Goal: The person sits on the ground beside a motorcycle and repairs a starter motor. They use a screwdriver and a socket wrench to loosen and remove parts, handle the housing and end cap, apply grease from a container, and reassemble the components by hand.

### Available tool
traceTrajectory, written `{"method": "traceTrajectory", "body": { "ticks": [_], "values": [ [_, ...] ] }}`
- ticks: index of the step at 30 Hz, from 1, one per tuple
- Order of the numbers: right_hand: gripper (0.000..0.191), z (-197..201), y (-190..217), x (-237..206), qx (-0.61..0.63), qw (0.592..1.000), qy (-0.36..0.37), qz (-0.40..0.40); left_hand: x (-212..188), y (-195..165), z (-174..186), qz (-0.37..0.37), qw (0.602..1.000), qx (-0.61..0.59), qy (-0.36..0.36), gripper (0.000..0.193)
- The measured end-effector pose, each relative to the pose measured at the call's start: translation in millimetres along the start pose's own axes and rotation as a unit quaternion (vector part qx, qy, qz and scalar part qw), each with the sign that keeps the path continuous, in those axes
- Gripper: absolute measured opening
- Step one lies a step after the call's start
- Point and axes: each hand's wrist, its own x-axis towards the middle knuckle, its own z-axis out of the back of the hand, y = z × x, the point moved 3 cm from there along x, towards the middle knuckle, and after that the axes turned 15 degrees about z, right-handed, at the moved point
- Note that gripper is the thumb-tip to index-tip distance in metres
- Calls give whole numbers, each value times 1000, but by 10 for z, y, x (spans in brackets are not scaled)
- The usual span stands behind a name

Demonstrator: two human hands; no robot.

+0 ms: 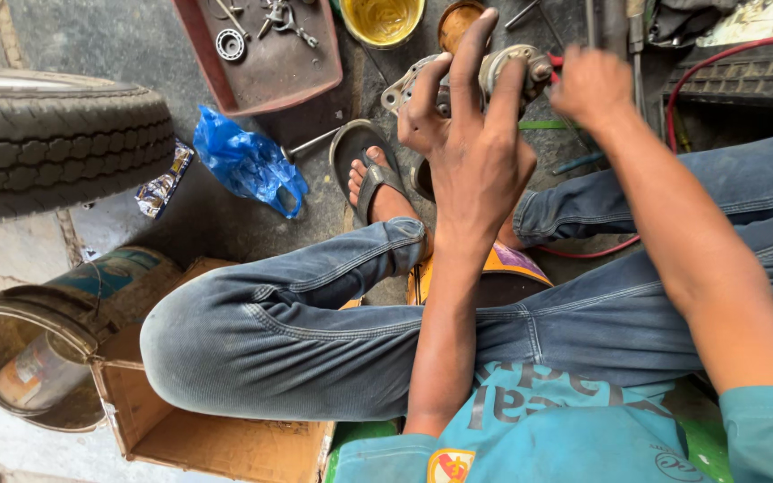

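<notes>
Two hands work one metal part (494,76) at 12 o'clock. The left hand (471,134) clasps it with fingers spread; the right hand (592,85) is fisted, its grip unclear. One tyre (55,143) lies at 9 o'clock.

part: grey metal mech. housing (494,76), round ports, greasy
pose: held up off floor
place: upper centre of frame

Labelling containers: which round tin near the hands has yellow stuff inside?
The yellow-rimmed tin at the top edge, beside the red tray. The smaller tin to its right looks brown, and nearer the left hand.
</notes>
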Motion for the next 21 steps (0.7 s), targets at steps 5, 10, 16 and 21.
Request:
{"method": "traceTrajectory", "body": {
  "ticks": [5, 10, 16, 21],
  "values": [
    [59, -352, 174, 53, 50, 998, -19, -39, -2, 38, -43, 36, 997, -25, -60, 20],
    [47, -336, 167, 87, 78, 997, -3, -7, -3, 42, -115, 34, 997, -67, -29, 28],
    [46, 582, -378, -44, 138, 988, -60, -31, 14, 41, -10, 36, 995, -95, -9, 57],
    [22, 1178, -405, -573, 411, 907, -71, -60, 30, 119, 67, 99, 968, -222, -68, 37]
  ]
}}
